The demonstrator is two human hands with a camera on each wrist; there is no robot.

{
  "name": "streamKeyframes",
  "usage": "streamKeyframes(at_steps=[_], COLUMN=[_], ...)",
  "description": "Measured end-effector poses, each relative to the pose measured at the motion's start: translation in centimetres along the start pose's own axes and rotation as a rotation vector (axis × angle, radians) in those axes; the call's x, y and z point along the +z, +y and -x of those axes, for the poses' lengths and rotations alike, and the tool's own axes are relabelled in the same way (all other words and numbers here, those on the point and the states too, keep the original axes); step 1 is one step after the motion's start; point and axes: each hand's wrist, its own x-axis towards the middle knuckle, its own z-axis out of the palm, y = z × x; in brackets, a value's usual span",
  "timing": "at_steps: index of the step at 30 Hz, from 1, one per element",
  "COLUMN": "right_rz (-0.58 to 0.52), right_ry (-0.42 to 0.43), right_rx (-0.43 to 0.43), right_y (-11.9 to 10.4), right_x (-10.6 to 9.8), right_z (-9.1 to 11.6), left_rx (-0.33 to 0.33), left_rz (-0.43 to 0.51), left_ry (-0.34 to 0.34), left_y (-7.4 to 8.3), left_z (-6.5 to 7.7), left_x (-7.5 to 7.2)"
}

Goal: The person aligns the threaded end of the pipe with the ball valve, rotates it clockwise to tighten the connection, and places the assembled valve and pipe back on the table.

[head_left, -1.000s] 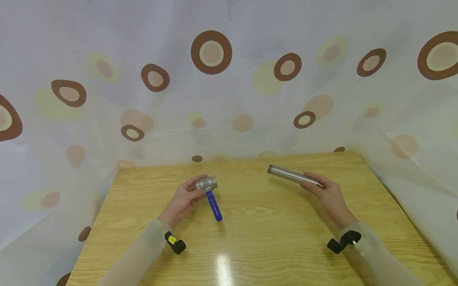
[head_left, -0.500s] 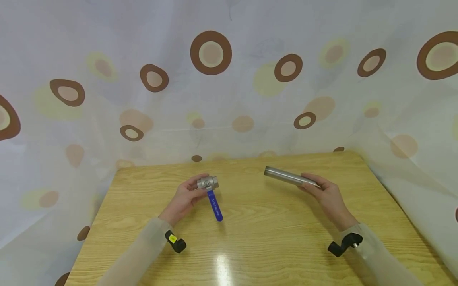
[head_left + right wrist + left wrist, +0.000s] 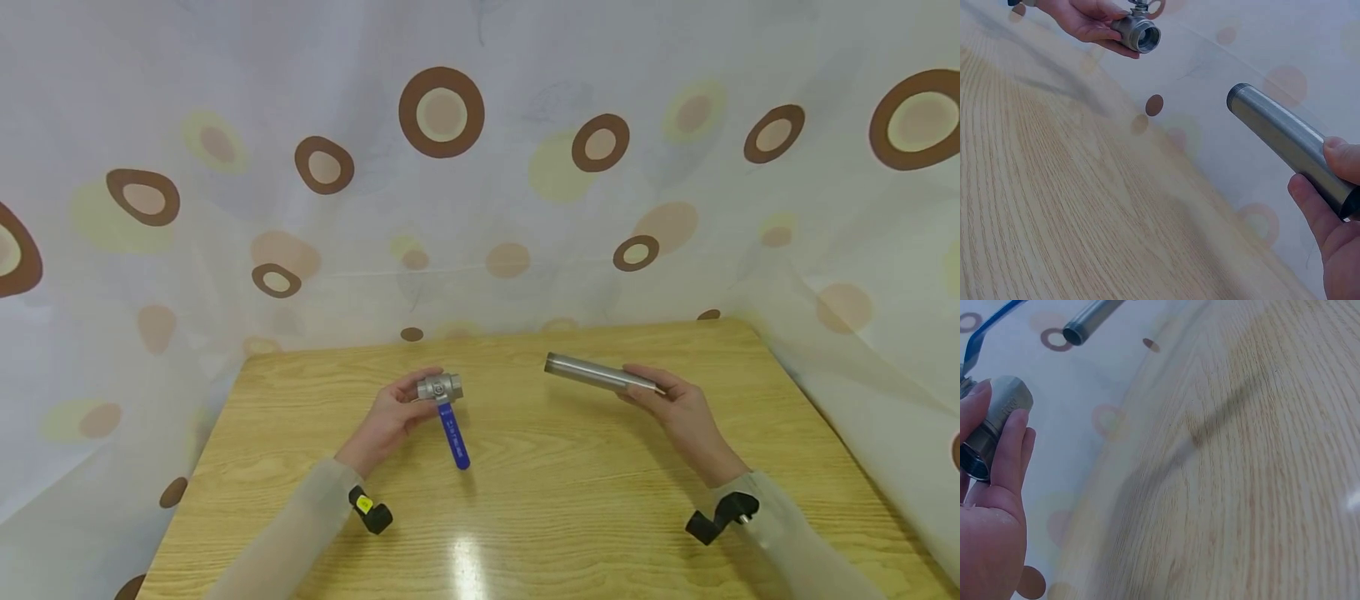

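Observation:
My left hand (image 3: 390, 417) pinches a steel ball valve (image 3: 441, 387) between thumb and fingers, its blue lever handle (image 3: 454, 437) slanting down toward me. In the left wrist view the valve body (image 3: 1009, 400) shows an open end facing down. My right hand (image 3: 678, 412) grips the rear end of a steel pipe (image 3: 592, 372), which tilts up to the left. Threads ring the pipe's free end (image 3: 1239, 97) in the right wrist view, and the valve's threaded bore (image 3: 1146, 39) faces toward it. A gap separates pipe and valve; both are held above the table.
Under both hands lies a wood-grain table (image 3: 540, 517). A white curtain (image 3: 510, 200) with brown and yellow spots hangs behind and along both sides of it. Each wrist carries a small black camera mount (image 3: 371, 510).
The right hand has brought the pipe leftward, toward the valve. The left hand has shifted slightly right with the valve, so the gap between them has narrowed.

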Motion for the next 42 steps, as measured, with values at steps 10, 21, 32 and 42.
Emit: streamKeyframes(at_steps=[10, 21, 32, 42], right_rz=[0.029, 0.004, 0.031, 0.031], right_ry=[-0.024, -0.046, -0.071, -0.075], right_rx=[0.015, 0.011, 0.018, 0.022], right_y=[-0.3, -0.6, -1.0, -1.4], right_x=[0.8, 1.7, 2.5, 3.5], right_z=[0.1, 0.0, -0.2, -0.4], left_rx=[-0.016, -0.025, -0.035, -0.039], left_rz=[0.007, -0.028, -0.008, -0.001], left_ry=[-0.002, -0.012, -0.025, -0.028], left_y=[-0.3, -0.1, -0.5, -0.3], left_z=[-0.3, -0.4, -0.7, -0.8], left_x=[0.3, 1.1, 1.6, 2.3])
